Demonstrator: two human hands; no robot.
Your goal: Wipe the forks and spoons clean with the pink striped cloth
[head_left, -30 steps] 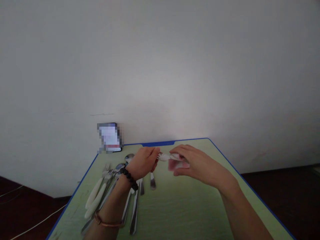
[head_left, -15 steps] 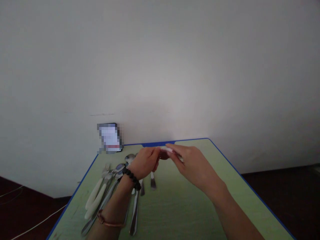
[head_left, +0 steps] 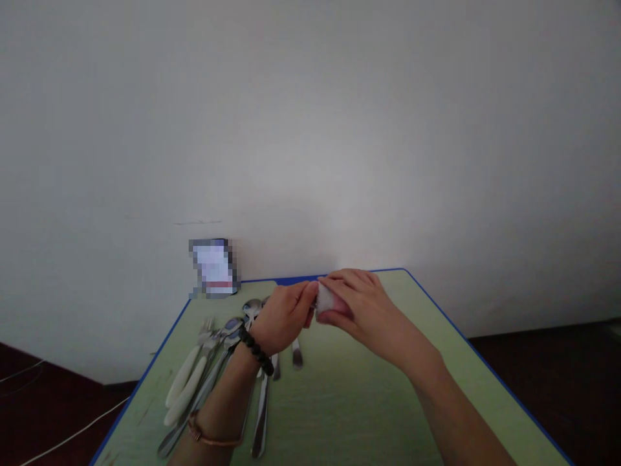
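Observation:
My left hand (head_left: pixel 284 315) is closed around the handle of a metal utensil, whose end (head_left: pixel 296 355) sticks out below the fist. My right hand (head_left: pixel 356 304) is closed on a small white cloth or tissue (head_left: pixel 324 299) pressed against the utensil's upper end, right beside the left hand's fingers. Both hands hover over the far middle of a green table (head_left: pixel 349 401) with a blue rim. A pile of spoons and forks (head_left: pixel 218 349), some with white handles, lies on the table under and left of my left forearm.
A phone-like device with a blurred screen (head_left: pixel 213 266) leans against the white wall at the table's far left corner. White cables (head_left: pixel 68 437) run across the dark floor at the left. Dark floor also shows past the table's right edge.
My right hand has slid along the utensil toward my left hand and closed around the white cloth. The utensil's shiny end, visible a second ago, is now covered.

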